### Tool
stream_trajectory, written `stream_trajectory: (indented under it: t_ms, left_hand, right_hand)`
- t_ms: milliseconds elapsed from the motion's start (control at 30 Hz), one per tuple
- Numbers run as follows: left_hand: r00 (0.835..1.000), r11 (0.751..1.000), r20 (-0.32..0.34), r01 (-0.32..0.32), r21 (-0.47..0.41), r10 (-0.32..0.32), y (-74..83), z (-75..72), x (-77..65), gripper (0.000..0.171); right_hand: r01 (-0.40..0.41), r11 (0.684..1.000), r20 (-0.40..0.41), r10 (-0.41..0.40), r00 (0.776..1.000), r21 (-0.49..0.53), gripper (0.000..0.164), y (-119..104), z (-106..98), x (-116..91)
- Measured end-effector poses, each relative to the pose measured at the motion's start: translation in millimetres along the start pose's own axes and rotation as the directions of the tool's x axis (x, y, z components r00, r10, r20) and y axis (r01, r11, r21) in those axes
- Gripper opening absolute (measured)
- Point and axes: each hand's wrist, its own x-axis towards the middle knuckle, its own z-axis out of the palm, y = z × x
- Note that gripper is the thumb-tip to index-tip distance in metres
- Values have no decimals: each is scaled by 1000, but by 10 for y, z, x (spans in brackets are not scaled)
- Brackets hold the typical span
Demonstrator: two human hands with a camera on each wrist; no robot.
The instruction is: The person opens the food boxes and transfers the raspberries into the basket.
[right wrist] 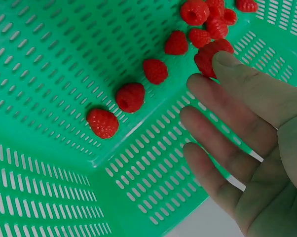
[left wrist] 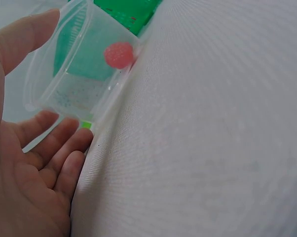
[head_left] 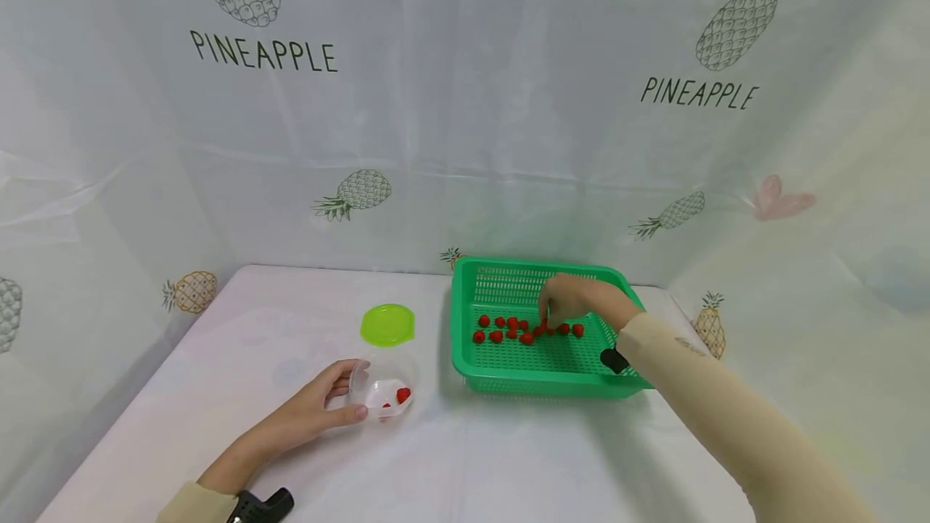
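My right hand (head_left: 570,299) reaches into a green slotted basket (head_left: 538,386), pinching a raspberry (right wrist: 205,60) between thumb and fingers. Other raspberries lie on the basket floor, among them one in the near row (right wrist: 130,97) in the right wrist view. To the left, my left hand (head_left: 316,406) holds a clear plastic cup (left wrist: 84,94) by its side, thumb near the rim and fingers on the opposite side. Inside that cup, a raspberry (head_left: 403,395) lies against the wall, and a second bit of red shows low beside it.
A lime green lid (head_left: 388,324) lies on the white-covered table (head_left: 291,305) just behind the cup. The basket stands at the back right, close to a pineapple-print sheet (head_left: 465,127) that hangs behind the table and along both sides.
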Motion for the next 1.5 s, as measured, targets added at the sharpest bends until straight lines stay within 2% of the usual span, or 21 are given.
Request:
stream_trajectory:
  t_ms: [267, 700, 1167, 1300, 1500]
  left_hand:
    - [1000, 1000, 15, -15, -22, 15, -12, 12, 15, 79]
    - [1000, 1000, 12, -11, -22, 12, -6, 25, 13, 79]
    - [1000, 999, 14, -23, -34, 23, -6, 19, 11, 79]
    - [1000, 999, 10, -15, -35, 16, -10, 15, 8, 79]
    - [1000, 1000, -3, -4, -14, 4, -25, 4, -4, 80]
  right_hand:
    - [-8, 1000, 30, 7, 1000, 13, 26, 26, 21, 72]
    - [-26, 999, 44, 25, 999, 23, 13, 92, 211, 174]
    - [-64, 997, 41, 62, 997, 41, 18, 97, 293, 223]
    - [-46, 998, 43, 44, 998, 53, 20, 91, 238, 197]
    - [52, 998, -11, -52, 999, 40, 21, -38, -44, 55]
